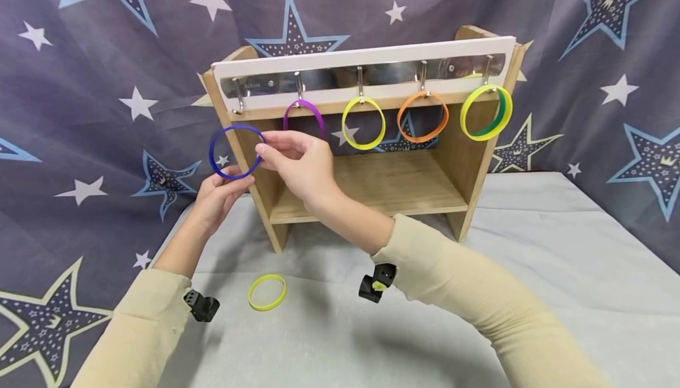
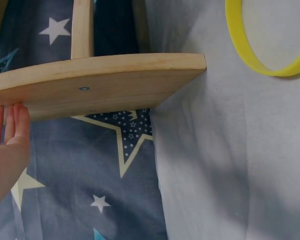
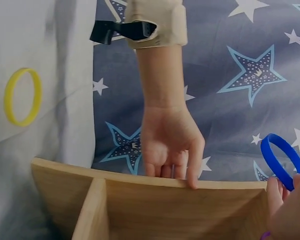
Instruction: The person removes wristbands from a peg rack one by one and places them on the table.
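My right hand [image 1: 300,166] pinches a blue wristband [image 1: 212,152] between thumb and fingers at its right side. The band hangs in the air in front of the left end of the hook rail, just below the bare leftmost hook [image 1: 238,97]. My left hand [image 1: 215,199] touches the left side panel [image 2: 110,85] of a wooden shelf, and in the left wrist view its straight fingertips rest on the panel's outer face. A purple wristband [image 1: 320,119] hangs on the second hook, partly hidden behind my right hand.
Further right hang a yellow wristband [image 1: 383,125], an orange wristband [image 1: 445,119], and a yellow one [image 1: 464,119] with a green one [image 1: 499,119] on the rightmost hook. Another yellow wristband [image 1: 265,307] lies on the grey cloth [image 1: 329,346] in front. A star-patterned curtain [image 1: 175,51] stands behind.
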The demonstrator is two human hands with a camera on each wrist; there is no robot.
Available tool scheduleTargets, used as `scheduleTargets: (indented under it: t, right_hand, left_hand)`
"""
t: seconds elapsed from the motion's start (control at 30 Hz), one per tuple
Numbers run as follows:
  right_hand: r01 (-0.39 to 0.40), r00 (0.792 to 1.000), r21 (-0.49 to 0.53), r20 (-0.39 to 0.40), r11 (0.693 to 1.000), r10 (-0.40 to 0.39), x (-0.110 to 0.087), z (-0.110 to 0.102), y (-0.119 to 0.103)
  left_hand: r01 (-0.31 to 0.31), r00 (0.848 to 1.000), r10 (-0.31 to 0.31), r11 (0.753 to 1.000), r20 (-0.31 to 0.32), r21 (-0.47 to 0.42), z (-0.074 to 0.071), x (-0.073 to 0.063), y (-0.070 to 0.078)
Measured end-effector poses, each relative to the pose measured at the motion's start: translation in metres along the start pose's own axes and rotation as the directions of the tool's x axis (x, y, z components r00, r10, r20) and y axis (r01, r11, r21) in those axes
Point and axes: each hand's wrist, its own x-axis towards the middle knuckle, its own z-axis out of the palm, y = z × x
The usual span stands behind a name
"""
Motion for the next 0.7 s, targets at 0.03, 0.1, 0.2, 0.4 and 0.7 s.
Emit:
scheduleTargets:
  t: [0.03,0.1,0.2,0.4,0.7]
  right_hand:
    - [-0.009,1.0,-0.008,0.005,1.0,0.009,-0.001,-0.001,0.001]
    - [-0.025,1.0,-0.019,0.017,1.0,0.025,-0.003,-0.003,0.004]
    - [-0.054,0.998,-0.033,0.023,0.998,0.055,-0.005,-0.006,0.01]
    - [-0.135,0.99,-0.054,0.036,0.989,0.137,-0.01,-0.011,0.024]
    - [-0.265,0.962,-0.157,0.02,0.951,0.272,-0.018,-0.018,0.046]
  left_hand:
    - [-0.003,1.0,0.003,1.0,0.003,0.009,0.0,0.0,0.0]
    - [-0.006,1.0,0.006,1.0,0.005,0.028,-0.001,0.001,0.0]
    - [0.0,1.0,0.0,0.998,-0.007,0.059,-0.001,0.001,0.0]
    - [0.015,0.999,-0.013,0.998,-0.029,0.056,0.0,0.001,-0.001]
    - [-0.044,0.999,0.043,0.997,0.014,0.066,-0.001,0.001,-0.002]
